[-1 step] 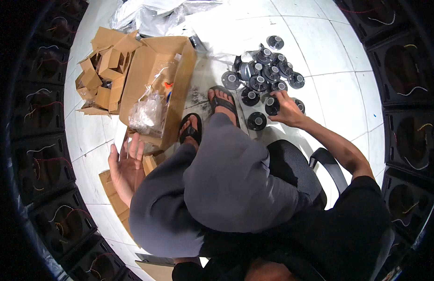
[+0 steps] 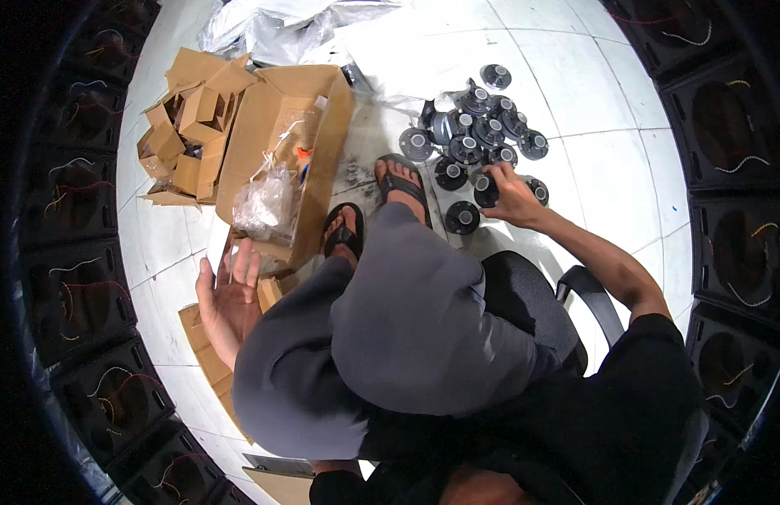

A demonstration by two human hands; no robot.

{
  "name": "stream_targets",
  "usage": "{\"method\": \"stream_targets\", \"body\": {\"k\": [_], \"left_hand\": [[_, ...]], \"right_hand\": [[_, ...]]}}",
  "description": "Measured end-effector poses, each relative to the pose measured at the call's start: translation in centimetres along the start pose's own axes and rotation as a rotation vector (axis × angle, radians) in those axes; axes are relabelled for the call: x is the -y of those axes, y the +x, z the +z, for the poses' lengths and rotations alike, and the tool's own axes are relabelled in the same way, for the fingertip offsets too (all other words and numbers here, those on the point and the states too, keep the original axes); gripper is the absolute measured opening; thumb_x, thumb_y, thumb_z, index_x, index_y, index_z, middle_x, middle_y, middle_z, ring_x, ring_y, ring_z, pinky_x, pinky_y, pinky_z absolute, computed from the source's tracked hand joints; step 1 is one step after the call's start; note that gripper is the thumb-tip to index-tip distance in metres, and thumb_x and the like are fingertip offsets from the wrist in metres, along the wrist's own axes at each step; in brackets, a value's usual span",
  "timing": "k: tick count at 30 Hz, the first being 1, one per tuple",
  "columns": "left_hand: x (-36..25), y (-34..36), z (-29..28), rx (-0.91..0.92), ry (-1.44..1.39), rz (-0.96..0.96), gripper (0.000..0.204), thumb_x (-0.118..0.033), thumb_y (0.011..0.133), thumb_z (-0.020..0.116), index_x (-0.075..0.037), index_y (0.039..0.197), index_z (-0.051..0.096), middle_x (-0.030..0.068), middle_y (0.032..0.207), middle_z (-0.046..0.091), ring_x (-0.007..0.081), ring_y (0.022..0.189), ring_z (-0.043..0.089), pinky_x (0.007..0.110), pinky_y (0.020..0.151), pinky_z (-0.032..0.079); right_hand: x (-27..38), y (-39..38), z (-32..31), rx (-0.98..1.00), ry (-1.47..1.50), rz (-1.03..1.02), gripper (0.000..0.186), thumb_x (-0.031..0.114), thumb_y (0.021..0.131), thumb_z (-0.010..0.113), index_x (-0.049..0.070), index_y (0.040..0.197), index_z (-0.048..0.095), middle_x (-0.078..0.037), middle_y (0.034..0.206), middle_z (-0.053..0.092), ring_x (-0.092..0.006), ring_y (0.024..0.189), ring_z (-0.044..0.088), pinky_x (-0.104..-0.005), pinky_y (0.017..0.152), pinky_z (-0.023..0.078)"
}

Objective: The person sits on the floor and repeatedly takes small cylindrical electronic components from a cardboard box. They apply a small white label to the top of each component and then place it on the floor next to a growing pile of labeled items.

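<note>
My right hand (image 2: 514, 199) has its fingers curled round a black round speaker part (image 2: 484, 190) with a silver centre, at the near side of a cluster of similar parts (image 2: 464, 148) on the white tiles. My left hand (image 2: 233, 299) is palm up with fingers apart and holds nothing, beside my left leg. Just beyond it lies a long open cardboard box (image 2: 322, 126) with a crumpled clear plastic bag (image 2: 264, 202) and small orange and blue bits inside. Folded cardboard (image 2: 201, 332) lies under and beside that hand.
A heap of small cardboard boxes (image 2: 188, 135) sits at upper left, grey plastic sheeting (image 2: 272, 29) at the top. Several black open cabinets with loose wires (image 2: 726, 126) line both sides. A black chair (image 2: 525, 295) is under me; my sandalled feet are between box and parts.
</note>
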State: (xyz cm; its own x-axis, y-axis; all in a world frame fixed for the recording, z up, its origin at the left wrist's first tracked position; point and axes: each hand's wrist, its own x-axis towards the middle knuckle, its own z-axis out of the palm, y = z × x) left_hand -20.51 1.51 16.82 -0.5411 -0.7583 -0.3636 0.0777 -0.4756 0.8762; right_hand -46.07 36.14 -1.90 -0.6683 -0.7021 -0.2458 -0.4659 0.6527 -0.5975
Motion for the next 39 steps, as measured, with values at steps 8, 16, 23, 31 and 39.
{"method": "stream_targets", "body": {"k": [8, 16, 23, 31, 39], "left_hand": [[0.1, -1.0, 0.8, -0.133, -0.004, 0.055, 0.048, -0.035, 0.089, 0.061, 0.004, 0.115, 0.053, 0.0158, 0.111, 0.061, 0.0255, 0.103, 0.062, 0.036, 0.099, 0.045], [0.5, -0.9, 0.9, -0.098, -0.031, 0.033, 0.045, -0.035, 0.087, 0.064, -0.001, 0.114, 0.053, 0.0100, 0.112, 0.061, 0.0226, 0.103, 0.061, 0.036, 0.096, 0.048], [0.4, -1.1, 2.3, -0.004, -0.060, 0.072, 0.036, -0.021, 0.088, 0.064, 0.008, 0.108, 0.057, 0.0210, 0.088, 0.068, 0.0231, 0.084, 0.069, 0.031, 0.080, 0.054], [0.2, -2.2, 1.9, -0.014, -0.069, 0.131, 0.021, -0.013, 0.091, 0.059, 0.003, 0.102, 0.066, 0.0110, 0.085, 0.069, 0.0171, 0.077, 0.067, 0.028, 0.075, 0.054], [0.9, -2.3, 0.0, -0.170, -0.116, 0.199, 0.023, -0.011, 0.087, 0.066, 0.005, 0.104, 0.065, 0.0114, 0.088, 0.068, 0.0156, 0.076, 0.065, 0.027, 0.070, 0.054]], "right_hand": [[-2.3, 2.3, 3.9, -0.058, -0.182, -0.201, 0.079, 0.019, 0.063, 0.083, -0.003, 0.126, 0.040, -0.023, 0.117, 0.043, -0.0425, 0.116, 0.044, -0.0466, 0.107, 0.034], [-2.2, 2.8, 1.6, -0.017, -0.333, -0.283, 0.070, 0.018, 0.069, 0.080, -0.005, 0.125, 0.044, -0.025, 0.127, 0.044, -0.0430, 0.120, 0.043, -0.0484, 0.109, 0.032], [13.8, 5.5, -7.4, -0.290, -0.011, -0.311, 0.037, 0.013, 0.081, 0.069, -0.003, 0.112, 0.058, -0.021, 0.111, 0.062, -0.0344, 0.104, 0.060, -0.0384, 0.091, 0.047], [33.5, 6.2, -9.3, -0.109, 0.076, -0.988, 0.031, 0.013, 0.081, 0.070, 0.000, 0.109, 0.063, -0.017, 0.104, 0.066, -0.0293, 0.094, 0.065, -0.0357, 0.082, 0.049], [38.5, 9.5, -6.4, 0.358, -0.091, -0.783, 0.025, 0.015, 0.081, 0.068, -0.005, 0.095, 0.067, -0.017, 0.074, 0.066, -0.0252, 0.064, 0.060, -0.0343, 0.065, 0.048]]}}
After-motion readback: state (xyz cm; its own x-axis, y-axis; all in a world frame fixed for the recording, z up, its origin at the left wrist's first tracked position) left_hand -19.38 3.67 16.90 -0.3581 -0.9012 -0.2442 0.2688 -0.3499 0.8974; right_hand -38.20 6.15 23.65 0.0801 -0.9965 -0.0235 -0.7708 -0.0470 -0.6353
